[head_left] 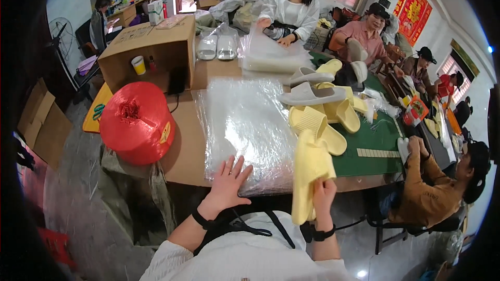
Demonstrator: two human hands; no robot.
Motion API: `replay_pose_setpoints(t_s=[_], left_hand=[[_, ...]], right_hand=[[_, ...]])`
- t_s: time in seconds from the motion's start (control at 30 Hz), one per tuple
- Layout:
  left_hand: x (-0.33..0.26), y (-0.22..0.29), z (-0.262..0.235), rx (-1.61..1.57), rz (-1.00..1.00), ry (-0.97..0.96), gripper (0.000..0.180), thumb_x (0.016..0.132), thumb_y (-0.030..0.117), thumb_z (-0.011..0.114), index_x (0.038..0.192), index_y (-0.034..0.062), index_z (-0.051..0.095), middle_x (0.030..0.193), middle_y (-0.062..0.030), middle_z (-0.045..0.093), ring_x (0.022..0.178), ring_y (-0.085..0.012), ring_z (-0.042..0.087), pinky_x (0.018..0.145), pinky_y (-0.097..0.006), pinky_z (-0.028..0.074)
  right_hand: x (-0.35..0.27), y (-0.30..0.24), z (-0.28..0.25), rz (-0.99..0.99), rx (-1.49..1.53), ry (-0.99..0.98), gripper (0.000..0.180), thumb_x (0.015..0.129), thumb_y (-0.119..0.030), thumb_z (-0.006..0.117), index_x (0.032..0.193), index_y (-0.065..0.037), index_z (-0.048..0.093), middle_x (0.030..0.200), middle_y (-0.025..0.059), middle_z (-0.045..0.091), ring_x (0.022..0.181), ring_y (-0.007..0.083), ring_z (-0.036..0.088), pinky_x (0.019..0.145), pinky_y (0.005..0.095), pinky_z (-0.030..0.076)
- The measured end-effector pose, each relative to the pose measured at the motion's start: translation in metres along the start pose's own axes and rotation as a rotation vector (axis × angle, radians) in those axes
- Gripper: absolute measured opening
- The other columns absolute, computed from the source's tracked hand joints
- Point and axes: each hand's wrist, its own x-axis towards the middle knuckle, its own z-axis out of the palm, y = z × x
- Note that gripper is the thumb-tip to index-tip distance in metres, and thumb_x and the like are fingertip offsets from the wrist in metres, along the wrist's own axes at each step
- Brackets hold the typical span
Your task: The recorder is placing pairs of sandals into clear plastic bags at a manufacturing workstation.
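My left hand lies with fingers spread on the near edge of a stack of clear plastic bags, holding nothing. My right hand is closed around a yellow slipper, held upright at the table's front edge, to the right of the bags. Whether a second slipper is pressed against it I cannot tell. Just beyond it, more yellow slippers and a grey slipper lie in a loose pile, partly overlapping.
A large red roll of plastic twine stands at the left, before an open cardboard box. Bagged grey slippers lie at the back. A green cutting mat covers the table's right part. Several co-workers sit or stand around the table.
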Motion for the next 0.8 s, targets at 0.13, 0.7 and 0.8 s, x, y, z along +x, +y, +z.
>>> replay_pose_setpoints(t_s=[0.13,0.7,0.8], left_hand=[[0.005,0.0,0.002,-0.018,0.002,0.053,0.097,0.069,0.062,0.075,0.147,0.0147,0.043,0.154,-0.0227,0.032,0.143,-0.0464,0.026,0.116,-0.057,0.02],[0.011,0.004,-0.012,-0.603,-0.262,0.306,0.031,0.101,0.024,0.048,0.111,0.0069,0.072,0.121,-0.0191,0.066,0.121,-0.0405,0.056,0.104,-0.045,0.041],[0.014,0.012,-0.025,-0.612,-0.384,0.284,0.028,0.099,0.022,0.052,0.108,0.0045,0.073,0.112,-0.0174,0.07,0.107,-0.0357,0.064,0.091,-0.039,0.05]], right_hand=[[-0.001,0.009,-0.026,-0.028,0.5,0.094,0.03,0.102,-0.016,0.055,0.122,0.006,0.06,0.109,0.0047,0.068,0.093,0.0128,0.064,0.08,0.0274,0.051],[-0.016,-0.009,-0.023,-0.069,0.547,0.053,0.026,0.097,-0.013,0.061,0.118,0.003,0.064,0.105,0.005,0.071,0.092,0.013,0.067,0.081,0.0278,0.053],[-0.019,-0.013,-0.03,-0.207,0.308,-0.002,0.025,0.094,-0.011,0.063,0.114,0.004,0.065,0.105,0.007,0.072,0.093,0.0144,0.067,0.083,0.0286,0.052]])
